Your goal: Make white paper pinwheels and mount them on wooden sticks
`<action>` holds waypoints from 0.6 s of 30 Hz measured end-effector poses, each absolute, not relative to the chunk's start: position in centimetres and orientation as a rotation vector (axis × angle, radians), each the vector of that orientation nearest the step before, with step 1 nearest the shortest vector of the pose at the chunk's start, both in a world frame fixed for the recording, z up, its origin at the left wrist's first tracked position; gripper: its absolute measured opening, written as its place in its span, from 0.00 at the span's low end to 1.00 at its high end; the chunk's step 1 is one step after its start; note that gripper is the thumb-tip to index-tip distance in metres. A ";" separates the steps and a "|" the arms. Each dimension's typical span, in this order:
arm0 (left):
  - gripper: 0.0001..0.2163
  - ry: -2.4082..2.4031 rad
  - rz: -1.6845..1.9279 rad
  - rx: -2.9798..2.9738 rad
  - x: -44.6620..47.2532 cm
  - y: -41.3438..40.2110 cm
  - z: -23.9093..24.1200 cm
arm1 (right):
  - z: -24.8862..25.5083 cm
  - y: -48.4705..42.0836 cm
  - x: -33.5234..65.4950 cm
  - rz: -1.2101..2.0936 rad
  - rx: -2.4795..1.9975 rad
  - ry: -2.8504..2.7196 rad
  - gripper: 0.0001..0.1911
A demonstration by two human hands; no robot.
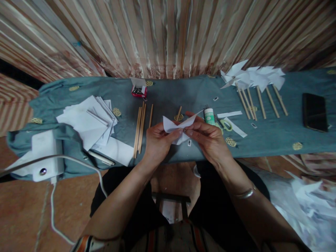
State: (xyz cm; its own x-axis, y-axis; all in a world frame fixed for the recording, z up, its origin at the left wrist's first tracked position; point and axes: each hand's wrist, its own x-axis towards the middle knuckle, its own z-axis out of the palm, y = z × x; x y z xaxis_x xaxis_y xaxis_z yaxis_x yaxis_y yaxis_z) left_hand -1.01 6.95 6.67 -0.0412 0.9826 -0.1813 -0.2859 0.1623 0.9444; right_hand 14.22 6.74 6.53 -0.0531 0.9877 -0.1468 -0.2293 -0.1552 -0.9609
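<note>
Over the table's front edge, both hands hold a white paper pinwheel with its corners folded up. My left hand is closed on its left side, the thumb pressing near the middle. My right hand pinches it at the centre from the right; a small dark spot shows between the thumbs, too small to name. Just behind the pinwheel, a short length of wooden stick shows. Several more wooden sticks lie left of my left hand. A glue stick and green-handled scissors lie beyond my right hand.
Stacked white paper and a pen lie at left, near a white device with cables. A red box of pins stands at the back. Several finished pinwheels, paper strips and a phone lie at right.
</note>
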 end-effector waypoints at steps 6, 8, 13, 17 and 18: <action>0.08 1.082 1.259 0.860 -1.0 7.0 6.5 | 6.6 6.8 14.2 1.490 -1.121 -0.969 0.09; 0.07 1.084 1.257 0.855 -1.0 7.1 6.5 | 6.7 6.8 14.3 1.488 -1.130 -0.984 0.10; 0.08 1.076 1.257 0.837 -0.9 7.0 6.5 | 6.7 6.8 14.5 1.486 -1.115 -1.007 0.09; 0.08 1.075 1.238 0.825 -0.9 7.0 6.5 | 6.8 6.9 14.6 1.514 -1.112 -1.016 0.07; 0.08 1.078 1.230 0.826 -0.9 7.0 6.5 | 6.8 6.9 14.6 1.517 -1.113 -1.020 0.07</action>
